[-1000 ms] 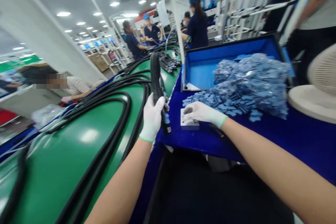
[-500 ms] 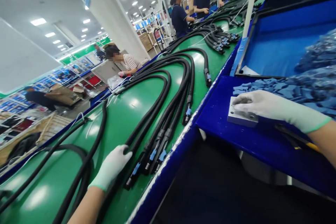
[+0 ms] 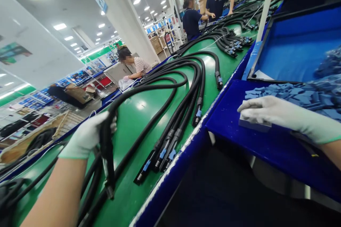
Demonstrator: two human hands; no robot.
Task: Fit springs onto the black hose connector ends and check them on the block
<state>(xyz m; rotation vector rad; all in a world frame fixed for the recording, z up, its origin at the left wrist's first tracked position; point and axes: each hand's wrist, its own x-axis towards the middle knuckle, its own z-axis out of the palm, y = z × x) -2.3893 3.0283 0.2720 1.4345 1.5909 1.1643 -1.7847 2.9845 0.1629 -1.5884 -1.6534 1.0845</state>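
Cable in a black corrugated sleeve (image 3: 107, 142) hangs from the gloved left hand (image 3: 85, 136), lifted clear of the green bench (image 3: 133, 120) toward that bench's near left side, with its end dangling. The left fingers (image 3: 113, 124) are clenched around it, a grip that seems suited to a heavy, springy length of sleeve. The gloved right hand (image 3: 269, 113) lies flat on a small metal plate (image 3: 253, 125) near the front edge of the blue bench (image 3: 226, 110). Its right fingers (image 3: 247, 105) are extended and closed on nothing, probably pressing to stop the plate shifting. Just beyond lies a heap of small blue pieces (image 3: 293, 94), reaching toward a blue-lined case (image 3: 293, 49). Other sleeved cables (image 3: 181, 113) lie side by side on the green bench, their blue-tipped connectors (image 3: 162, 159) gathered together, likely to keep the ends aligned and within reach. A co-worker (image 3: 191, 25) stands farther along.
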